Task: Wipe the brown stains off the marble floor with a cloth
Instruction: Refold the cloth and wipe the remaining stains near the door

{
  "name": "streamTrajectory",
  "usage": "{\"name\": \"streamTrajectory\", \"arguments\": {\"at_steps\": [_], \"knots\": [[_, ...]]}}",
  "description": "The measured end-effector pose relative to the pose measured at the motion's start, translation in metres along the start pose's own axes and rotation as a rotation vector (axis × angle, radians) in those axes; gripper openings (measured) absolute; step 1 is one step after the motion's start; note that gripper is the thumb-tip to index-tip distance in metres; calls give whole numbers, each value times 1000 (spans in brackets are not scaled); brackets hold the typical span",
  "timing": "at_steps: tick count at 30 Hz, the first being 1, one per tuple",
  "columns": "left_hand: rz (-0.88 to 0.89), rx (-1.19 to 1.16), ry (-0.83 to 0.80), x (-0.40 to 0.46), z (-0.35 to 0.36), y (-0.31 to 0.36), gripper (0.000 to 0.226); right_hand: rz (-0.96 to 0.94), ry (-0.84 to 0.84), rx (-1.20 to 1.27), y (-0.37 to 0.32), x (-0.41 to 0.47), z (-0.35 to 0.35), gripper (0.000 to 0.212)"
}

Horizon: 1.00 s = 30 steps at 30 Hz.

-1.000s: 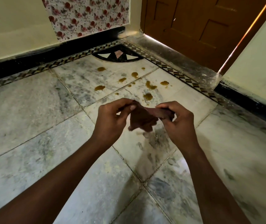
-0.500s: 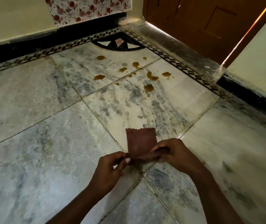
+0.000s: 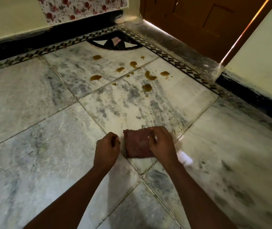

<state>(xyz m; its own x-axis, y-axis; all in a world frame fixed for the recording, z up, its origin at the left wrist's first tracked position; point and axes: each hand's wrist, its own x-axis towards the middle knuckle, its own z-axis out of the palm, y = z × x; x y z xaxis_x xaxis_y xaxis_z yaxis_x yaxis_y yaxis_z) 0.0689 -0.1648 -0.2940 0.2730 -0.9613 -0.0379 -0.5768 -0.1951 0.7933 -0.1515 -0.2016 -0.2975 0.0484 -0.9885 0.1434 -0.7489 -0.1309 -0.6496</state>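
The cloth [image 3: 137, 143] now lies folded on the floor [image 3: 52, 146], a thicker, squarer pad than the single flat flap it made half a second ago, when both hands pinched its near edge. The left hand [image 3: 107, 148] has let go and sits just beside the cloth's left edge, fingers curled loosely on nothing. The right hand [image 3: 162, 144] rests over the cloth's right side with fingers bent down onto it; whether they pinch the fabric or only press it I cannot tell. I judge the folding is about done and the wiping not yet begun, since the pad has to travel to the spill. The cloth is reddish-brown, coarse and nubbly, with a ragged far edge and a straight near fold, and it straddles a dark grout line. The floor is pale marble, mottled grey and laid in large diagonal slabs, with a bright glare patch near the right wrist. Well apart from the cloth, farther off, the stains [image 3: 146, 87] are untouched: glossy amber-brown blobs and small drops scattered over two slabs. Beyond them run a checkered border strip [image 3: 173, 61], a black fan-shaped inlay [image 3: 115, 43], a dark skirting and a brown wooden door [image 3: 198, 19].
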Motion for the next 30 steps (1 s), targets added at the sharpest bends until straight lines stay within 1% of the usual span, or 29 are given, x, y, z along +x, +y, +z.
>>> {"name": "streamTrajectory", "arguments": {"at_steps": [3,5,7,10,12,15,16,17,19,20,21,23,25,26,28,29,30], "knots": [[39,47,-19,-16,-4,-7,10,-157,-99,-110,1,-33,21,40],[62,56,-16,-22,-6,-9,11,-251,-128,-192,7,-46,34,46],[69,58,-11,-20,-7,-6,10,-255,-125,-256,10,-46,43,53],[64,64,19,-5,-8,-1,6,-198,-136,-330,1,-38,55,62],[73,76,37,15,-6,2,10,-138,-112,-372,-4,-21,62,68],[117,102,56,59,-4,3,18,-6,-60,-403,-4,33,68,71],[134,135,52,77,-1,0,21,45,-67,-419,0,59,69,73],[163,183,42,96,-1,-1,25,97,-79,-443,1,85,69,74],[225,302,38,142,3,-5,32,190,-153,-434,3,138,75,74],[229,346,39,162,4,-6,34,201,-179,-418,1,157,79,73],[216,382,41,185,6,-9,37,179,-195,-407,-1,175,88,71],[188,477,80,218,9,-16,45,57,-186,-409,-6,187,101,68],[164,556,139,228,12,-27,56,-102,-150,-410,-10,167,99,63],[147,555,173,229,12,-30,61,-162,-163,-415,-8,155,92,62],[101,526,240,229,10,-36,66,-177,-197,-452,8,131,76,62],[85,517,260,228,10,-37,64,-150,-183,-480,19,123,67,62],[86,507,262,227,11,-36,62,-80,-142,-511,30,122,60,63]]}}
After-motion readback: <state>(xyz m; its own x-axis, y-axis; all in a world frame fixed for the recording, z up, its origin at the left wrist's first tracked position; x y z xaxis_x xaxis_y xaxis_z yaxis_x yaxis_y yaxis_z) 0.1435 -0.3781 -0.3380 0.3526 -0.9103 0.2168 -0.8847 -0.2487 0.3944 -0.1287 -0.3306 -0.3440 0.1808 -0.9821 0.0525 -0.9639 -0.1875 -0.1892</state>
